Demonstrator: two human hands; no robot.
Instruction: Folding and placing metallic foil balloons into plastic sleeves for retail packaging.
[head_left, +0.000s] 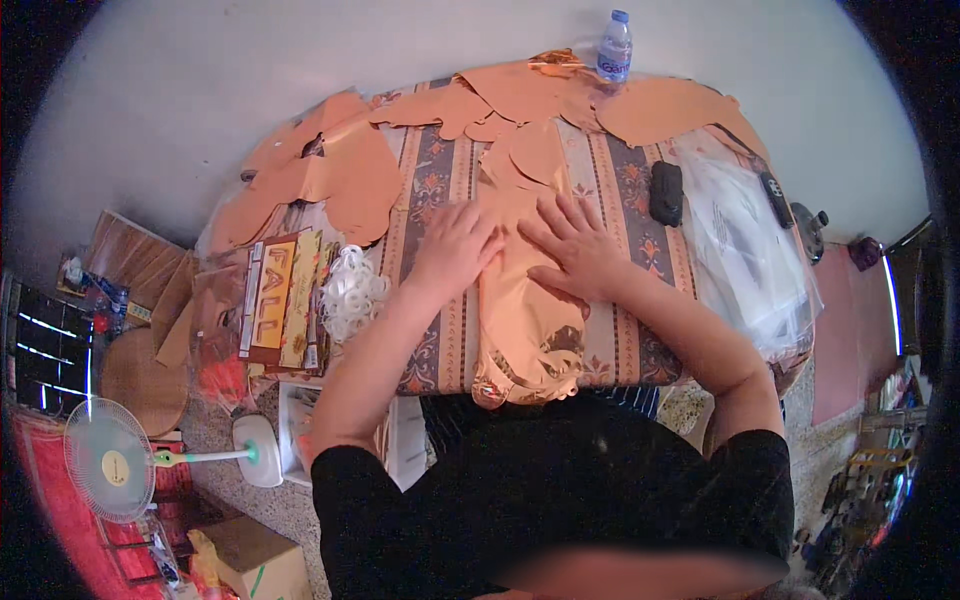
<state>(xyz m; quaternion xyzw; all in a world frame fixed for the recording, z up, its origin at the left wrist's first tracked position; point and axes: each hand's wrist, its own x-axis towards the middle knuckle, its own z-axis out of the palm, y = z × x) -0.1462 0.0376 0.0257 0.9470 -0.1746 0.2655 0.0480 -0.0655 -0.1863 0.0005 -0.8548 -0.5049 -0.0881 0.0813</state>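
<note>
A deflated rose-gold foil balloon (525, 310) lies lengthwise on the table in front of me, its shiny, crumpled near end hanging at the table's front edge. My left hand (458, 245) rests on its left side, palm down with the fingers stretched forward. On the right side my right hand (578, 248) lies flat with its fingers spread. Neither hand grips anything. More flat orange-gold foil pieces (360, 175) are spread along the far left, and others (665, 112) lie along the back.
A patterned cloth (425, 340) covers the table. Left are printed packets (280, 300) and white ribbon coils (353, 290). Right are a black bundle (666, 194) and clear plastic bags (740, 250). A water bottle (615, 48) stands at the back. A fan (112, 460) is at lower left.
</note>
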